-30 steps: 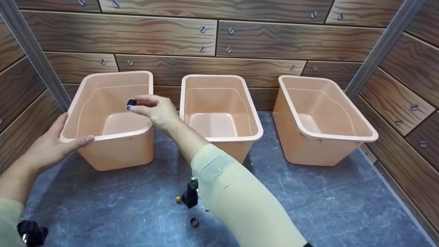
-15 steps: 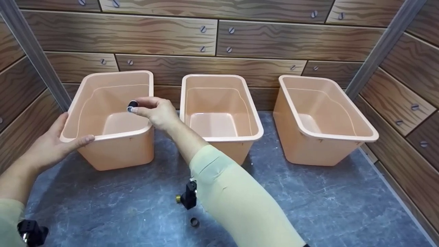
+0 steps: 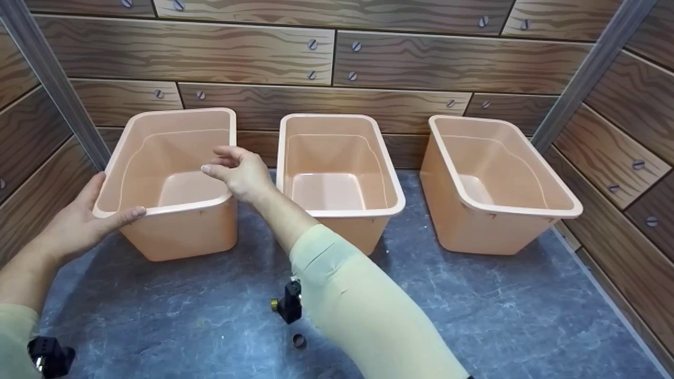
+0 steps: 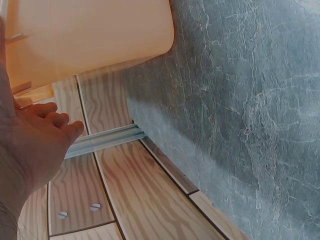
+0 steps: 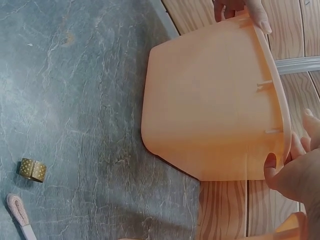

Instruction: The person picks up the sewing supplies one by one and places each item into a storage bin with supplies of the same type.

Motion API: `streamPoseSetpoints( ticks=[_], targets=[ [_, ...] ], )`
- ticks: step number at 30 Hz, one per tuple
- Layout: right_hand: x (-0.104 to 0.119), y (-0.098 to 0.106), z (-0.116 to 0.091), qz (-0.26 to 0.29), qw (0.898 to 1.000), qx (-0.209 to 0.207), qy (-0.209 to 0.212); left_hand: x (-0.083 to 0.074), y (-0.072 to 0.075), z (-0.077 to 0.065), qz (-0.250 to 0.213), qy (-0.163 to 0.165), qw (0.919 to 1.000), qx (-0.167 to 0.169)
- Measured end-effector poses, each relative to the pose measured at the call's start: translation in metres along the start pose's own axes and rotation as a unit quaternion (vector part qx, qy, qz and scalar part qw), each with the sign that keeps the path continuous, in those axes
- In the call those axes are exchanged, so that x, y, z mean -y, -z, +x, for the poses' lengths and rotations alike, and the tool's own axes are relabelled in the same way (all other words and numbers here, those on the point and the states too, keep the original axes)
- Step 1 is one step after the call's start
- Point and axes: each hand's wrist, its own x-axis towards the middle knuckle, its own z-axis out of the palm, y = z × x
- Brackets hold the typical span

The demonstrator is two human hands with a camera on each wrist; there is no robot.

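Observation:
My left hand (image 3: 79,221) grips the near left corner of the left peach plastic bin (image 3: 184,231), thumb over the front rim and fingers along the outer side. Above the right part of that bin hovers my right hand (image 3: 245,176), thumb and fingers parted, with nothing between them. In the right wrist view, the right hand (image 5: 300,167) appears close to the bin's rim; contact is unclear. The part of the bin's inside behind the right hand and the front wall is hidden.
A middle bin (image 3: 337,213) and a right bin (image 3: 484,226) stand alongside. On the blue-grey marbled table (image 3: 158,321) lie a gold dotted ring-shaped roll (image 5: 32,170), a dark ring (image 3: 299,341) and a pinkish bundled cord (image 5: 18,210). Wood-patterned walls (image 3: 263,58) enclose the table.
The right hand has let go of the small dark roll it pinched over the left bin, and the roll is out of sight. The left hand keeps its hold on the bin.

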Motion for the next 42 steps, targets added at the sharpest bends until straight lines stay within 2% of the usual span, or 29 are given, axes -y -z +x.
streamPoseSetpoints(
  ticks=[11, 19, 26, 31, 42],
  targets=[
    [0.006, 0.013, -0.004, 0.016, 1.0, 0.014, 0.003, -0.004, -0.002, 0.003, 0.002, -0.002, 1.0, 0.003],
    [0.022, 0.028, -0.011, 0.01, 0.999, 0.027, 0.033, -0.004, -0.001, 0.005, 0.002, -0.008, 1.0, -0.003],
    [0.039, 0.042, -0.021, 0.036, 0.996, 0.051, 0.065, 0.0, -0.002, 0.006, -0.023, -0.028, 0.9993, -0.012],
    [0.048, 0.055, -0.029, 0.054, 0.993, 0.065, 0.088, 0.005, -0.003, 0.007, -0.024, -0.029, 0.9992, -0.013],
    [0.054, 0.083, -0.044, 0.091, 0.988, 0.092, 0.089, 0.007, -0.002, 0.004, -0.011, -0.018, 0.9998, 0.0]
  ],
)
